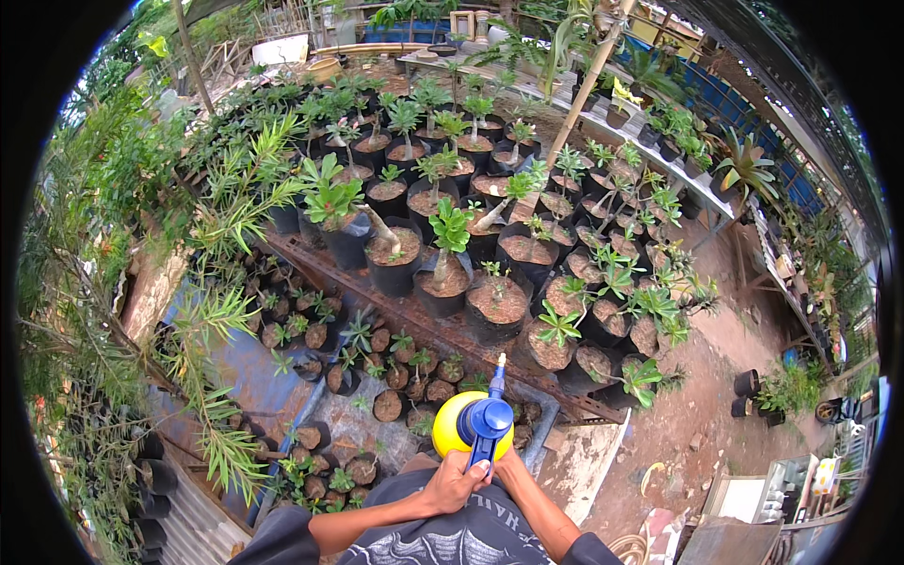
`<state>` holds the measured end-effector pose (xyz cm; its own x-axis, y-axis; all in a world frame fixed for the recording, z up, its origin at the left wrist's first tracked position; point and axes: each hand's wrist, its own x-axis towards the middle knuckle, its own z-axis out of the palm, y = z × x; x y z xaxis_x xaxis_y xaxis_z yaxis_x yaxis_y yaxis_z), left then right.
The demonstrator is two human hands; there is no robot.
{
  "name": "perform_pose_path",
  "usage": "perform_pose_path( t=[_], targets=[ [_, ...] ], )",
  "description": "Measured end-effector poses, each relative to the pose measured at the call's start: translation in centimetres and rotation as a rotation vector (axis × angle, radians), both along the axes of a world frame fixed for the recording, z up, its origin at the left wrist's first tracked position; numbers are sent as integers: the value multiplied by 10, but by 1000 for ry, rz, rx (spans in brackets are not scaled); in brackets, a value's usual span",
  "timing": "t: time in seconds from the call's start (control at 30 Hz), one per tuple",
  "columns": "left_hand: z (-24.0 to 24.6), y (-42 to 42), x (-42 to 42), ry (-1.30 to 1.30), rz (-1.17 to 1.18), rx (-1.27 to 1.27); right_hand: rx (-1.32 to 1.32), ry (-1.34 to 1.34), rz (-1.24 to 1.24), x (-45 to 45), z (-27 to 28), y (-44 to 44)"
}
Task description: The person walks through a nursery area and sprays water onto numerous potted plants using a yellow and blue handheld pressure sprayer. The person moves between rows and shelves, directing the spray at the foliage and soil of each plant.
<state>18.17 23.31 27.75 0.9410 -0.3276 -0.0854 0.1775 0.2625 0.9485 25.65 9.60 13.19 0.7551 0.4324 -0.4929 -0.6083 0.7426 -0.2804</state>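
A yellow pump spray bottle [453, 422] with a blue head, blue trigger handle and brass nozzle tip is held close to my body, its nozzle pointing away from me. My left hand [455, 484] is closed round the blue handle. Beneath and behind the bottle, my right hand [503, 462] supports it, most of its fingers hidden. Just beyond the nozzle stand desert rose plants in black grow bags, among them a bag with tiny shoots [497, 299] and one with a thick pale stem [442, 275].
A rusty metal ledge [332, 281] runs along the front of the bags. Lower left, small potted seedlings [387, 406] fill a tray area. A leafy branch [226, 402] reaches in at left. A bamboo pole [586, 88] rises among the plants; a plank bench [657, 159] curves behind.
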Motion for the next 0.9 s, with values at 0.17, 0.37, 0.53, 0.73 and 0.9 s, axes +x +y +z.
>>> perform_pose_path(
  t=[0.17,0.37,0.53,0.73,0.9],
  targets=[
    [-2,-6,2,-19,-62,23,45,-50,-48,-7,-21,-13],
    [-5,-20,2,14,-149,29,64,-21,-96,-22,-45,-36],
    [-4,-39,0,6,-163,51,81,-39,-129,-28,-43,-53],
    [0,-66,-1,-39,-154,57,58,-85,-111,-21,-29,-77],
    [-3,-101,1,-31,-125,12,75,-102,-63,-10,-25,-114]
  ],
)
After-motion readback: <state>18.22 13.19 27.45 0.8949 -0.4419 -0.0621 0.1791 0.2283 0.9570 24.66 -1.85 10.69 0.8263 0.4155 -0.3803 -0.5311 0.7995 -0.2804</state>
